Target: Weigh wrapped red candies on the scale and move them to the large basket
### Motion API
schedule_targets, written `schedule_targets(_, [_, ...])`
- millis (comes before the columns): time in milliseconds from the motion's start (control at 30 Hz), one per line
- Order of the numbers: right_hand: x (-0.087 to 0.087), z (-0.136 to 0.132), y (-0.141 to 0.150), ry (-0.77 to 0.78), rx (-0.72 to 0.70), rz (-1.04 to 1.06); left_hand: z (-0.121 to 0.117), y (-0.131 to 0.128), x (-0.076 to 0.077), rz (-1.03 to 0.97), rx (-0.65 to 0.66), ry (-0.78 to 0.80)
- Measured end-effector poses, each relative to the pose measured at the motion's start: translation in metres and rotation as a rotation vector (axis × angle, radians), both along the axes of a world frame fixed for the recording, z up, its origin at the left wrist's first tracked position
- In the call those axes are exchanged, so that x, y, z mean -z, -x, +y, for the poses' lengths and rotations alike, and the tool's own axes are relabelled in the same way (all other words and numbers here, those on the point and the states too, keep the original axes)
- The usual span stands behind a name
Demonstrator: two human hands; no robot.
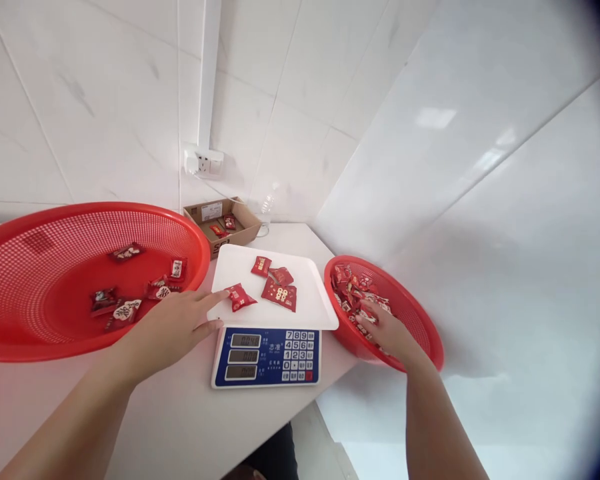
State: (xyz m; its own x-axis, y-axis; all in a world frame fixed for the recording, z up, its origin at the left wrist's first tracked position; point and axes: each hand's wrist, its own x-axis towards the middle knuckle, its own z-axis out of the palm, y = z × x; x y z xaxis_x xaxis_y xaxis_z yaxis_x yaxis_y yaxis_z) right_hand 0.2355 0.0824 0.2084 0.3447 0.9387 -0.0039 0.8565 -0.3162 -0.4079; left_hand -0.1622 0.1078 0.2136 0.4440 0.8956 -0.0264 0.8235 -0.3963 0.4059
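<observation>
A blue electronic scale (pixel 266 357) with a white weighing tray (pixel 305 315) stands at the table's front edge. Several red candy packets lie on the tray. My left hand (pixel 173 327) reaches to the tray's left edge, fingers stretched out, its forefinger touching one red packet (pixel 240 297). My right hand (pixel 386 331) is down inside a small red basket (pixel 420 320) at the right, among many red packets (pixel 350 287); its fingers curl over the pile, and whether they hold any packet is hidden.
A large red mesh basket (pixel 40 333) with several packets sits at the left. A small cardboard box (pixel 240 230) with two packets stands behind the scale by the tiled wall. A wall socket (pixel 205 162) and a clear plastic bottle (pixel 266 208) are at the back.
</observation>
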Motion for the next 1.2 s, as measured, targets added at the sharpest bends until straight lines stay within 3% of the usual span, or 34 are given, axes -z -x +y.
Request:
schedule_targets(133, [0.014,-0.022,-0.029,0.225,0.081,-0.013,0.001,-0.005,0.002,-0.014,0.039,-0.034])
schedule_targets(333, [0.014,-0.016,-0.033,0.303,0.025,0.030,-0.001,-0.022,0.014,0.007,0.139,0.022])
schedule_targets(467, [0.015,-0.008,-0.032,0.358,0.059,-0.010,-0.003,-0.027,0.014,-0.067,0.178,0.015])
schedule_targets(567, [0.020,-0.006,-0.033,0.381,0.090,-0.032,-0.001,-0.023,0.009,-0.095,0.112,-0.037])
schedule_targets(833, [0.034,0.000,-0.046,0.378,0.009,-0.131,-0.005,-0.005,-0.014,-0.244,-0.218,-0.239])
schedule_targets(933, [0.034,-0.001,-0.044,0.348,0.059,-0.138,-0.008,-0.002,-0.019,-0.274,-0.320,-0.301])
schedule_targets(1200, [0.034,-0.011,-0.040,0.107,0.221,-0.056,-0.007,-0.003,-0.018,-0.272,-0.337,-0.315])
